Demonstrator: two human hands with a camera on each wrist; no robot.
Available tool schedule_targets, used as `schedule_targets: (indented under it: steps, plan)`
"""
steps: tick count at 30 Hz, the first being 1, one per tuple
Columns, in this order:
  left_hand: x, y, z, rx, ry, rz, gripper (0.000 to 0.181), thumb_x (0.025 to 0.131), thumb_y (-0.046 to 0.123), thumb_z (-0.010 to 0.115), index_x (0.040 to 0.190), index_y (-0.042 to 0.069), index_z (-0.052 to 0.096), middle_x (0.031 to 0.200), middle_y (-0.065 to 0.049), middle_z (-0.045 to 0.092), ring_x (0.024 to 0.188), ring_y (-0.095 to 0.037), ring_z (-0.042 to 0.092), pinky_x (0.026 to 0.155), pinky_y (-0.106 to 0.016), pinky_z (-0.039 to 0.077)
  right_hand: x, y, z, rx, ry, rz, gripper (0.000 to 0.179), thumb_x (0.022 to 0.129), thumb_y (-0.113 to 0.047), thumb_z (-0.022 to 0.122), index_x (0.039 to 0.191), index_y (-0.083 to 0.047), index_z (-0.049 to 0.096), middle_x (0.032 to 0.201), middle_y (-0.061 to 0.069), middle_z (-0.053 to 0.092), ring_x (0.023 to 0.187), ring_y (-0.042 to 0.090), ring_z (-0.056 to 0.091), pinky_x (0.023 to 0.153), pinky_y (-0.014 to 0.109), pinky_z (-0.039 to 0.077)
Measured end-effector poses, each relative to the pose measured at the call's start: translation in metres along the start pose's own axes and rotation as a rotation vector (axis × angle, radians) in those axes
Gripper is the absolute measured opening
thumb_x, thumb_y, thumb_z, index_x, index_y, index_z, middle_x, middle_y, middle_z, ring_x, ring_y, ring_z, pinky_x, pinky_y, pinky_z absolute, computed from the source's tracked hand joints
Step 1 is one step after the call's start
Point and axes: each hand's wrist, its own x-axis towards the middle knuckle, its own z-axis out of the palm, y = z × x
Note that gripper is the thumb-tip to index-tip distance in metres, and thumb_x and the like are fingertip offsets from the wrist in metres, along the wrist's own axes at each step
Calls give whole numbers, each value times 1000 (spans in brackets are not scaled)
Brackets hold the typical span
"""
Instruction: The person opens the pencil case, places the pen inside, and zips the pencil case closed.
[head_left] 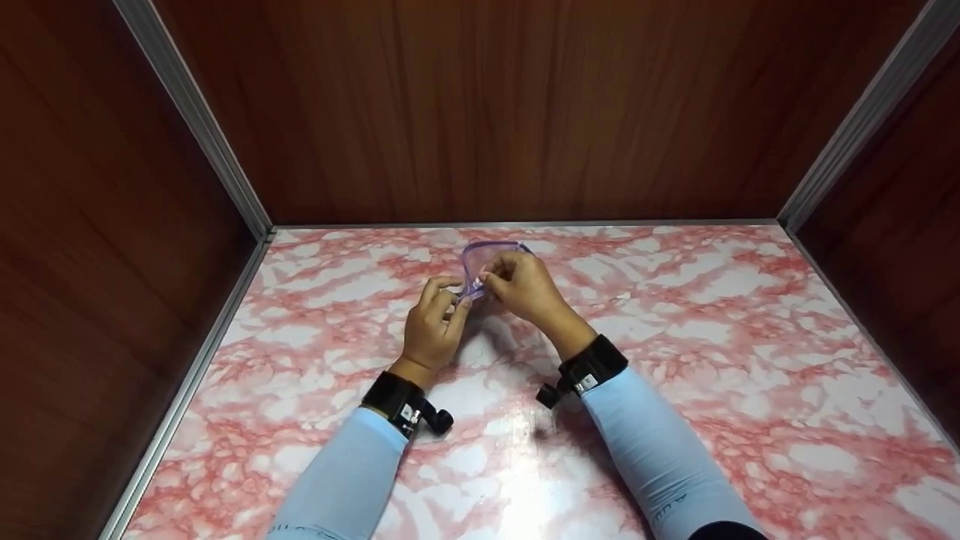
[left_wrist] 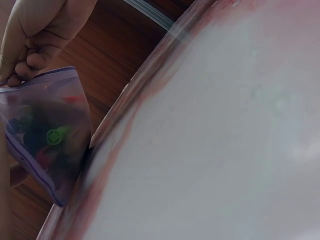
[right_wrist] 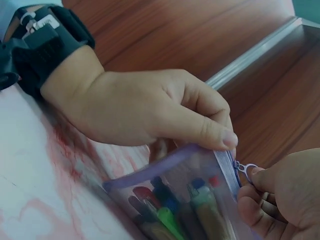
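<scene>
A see-through zip pouch (head_left: 477, 261) with purple edging is held up over the far middle of the table. My left hand (head_left: 433, 322) pinches its top edge at one end of the zip, thumb on the near side in the right wrist view. From the other side my right hand (head_left: 526, 286) pinches the ring-shaped zip pull (right_wrist: 245, 170) between thumb and curled fingers. Through the pouch's side show several pen-like items (right_wrist: 167, 217) with green, red and blue parts. In the left wrist view a green round end (left_wrist: 55, 136) stands out among them.
The table (head_left: 750, 420) has a red and white marbled top. Dark wood panels (head_left: 480, 112) rise at the back and both sides, with metal strips (head_left: 202, 135) along the corners. Both wrists wear black straps (head_left: 592, 364) with small cameras sticking inward.
</scene>
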Motion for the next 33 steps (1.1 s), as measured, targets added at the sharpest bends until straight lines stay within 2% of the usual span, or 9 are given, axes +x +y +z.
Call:
schedule_targets:
  steps: [4,7,14,20,27,33]
  plan:
    - [1,-1,0,30,1,22,15,105,11,75,93,5,67,101,-14,68,81,-23,71,72,-31,66,3,1,-2,-57,24,-18,10,103,-9,81,97,-2,79,84,8,75,70,8,60,63,21,51]
    - [1,-3,1,57,3,41,23,105,12,73,87,6,60,88,-11,59,80,-24,63,71,-32,63,4,1,-1,-77,29,-25,9,103,-9,80,97,-2,79,85,9,75,72,9,60,65,23,50]
    - [0,-5,3,59,42,64,30,102,9,71,80,2,51,80,-11,52,71,-24,53,62,-34,52,12,2,-1,-112,16,-9,10,104,-10,81,98,-2,79,87,9,75,76,13,61,67,25,50]
    - [0,-6,3,73,60,106,32,101,8,70,79,5,46,77,-10,46,65,-21,44,56,-36,41,27,11,-12,-142,39,9,8,103,-8,81,100,0,80,89,12,77,77,15,62,68,25,50]
    - [0,-7,2,89,89,133,32,99,8,70,78,6,46,76,-9,44,62,-18,38,51,-35,37,46,24,-26,-171,40,24,11,104,-9,80,99,0,80,86,10,76,76,15,63,68,26,50]
    - [-1,-7,3,93,103,146,33,98,5,69,77,6,43,75,-10,41,61,-15,32,49,-34,33,56,25,-37,-219,24,67,9,106,-9,76,104,-1,79,95,13,77,85,22,66,71,31,53]
